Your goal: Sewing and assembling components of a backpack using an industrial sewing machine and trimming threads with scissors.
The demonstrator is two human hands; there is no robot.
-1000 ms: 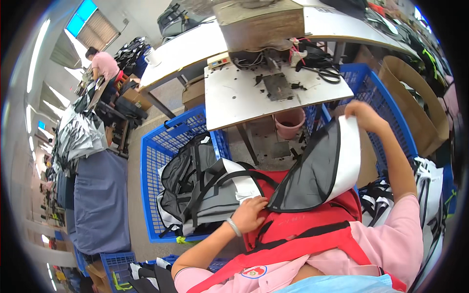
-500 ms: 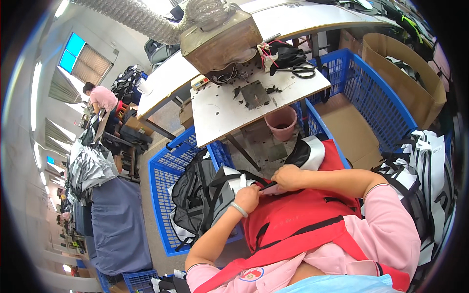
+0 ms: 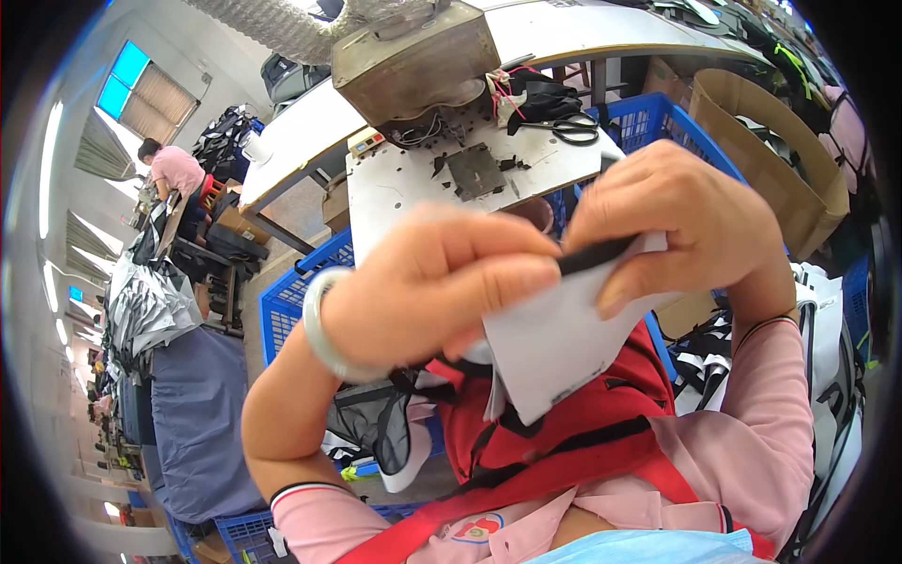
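Both my hands are raised close to the camera. My left hand and my right hand pinch a white fabric piece with a black edge strip between the fingertips. The piece hangs down over the red bag on my lap. A pale bangle sits on my left wrist. A grey and black bag part droops below my left forearm.
A white work table with a brown metal machine and scissors stands ahead. Blue crates flank it. A cardboard box is at the right. Another person sits far left.
My hands have lifted from my lap up toward the camera, carrying the white piece. The view has tilted, so the table appears higher and nearer.
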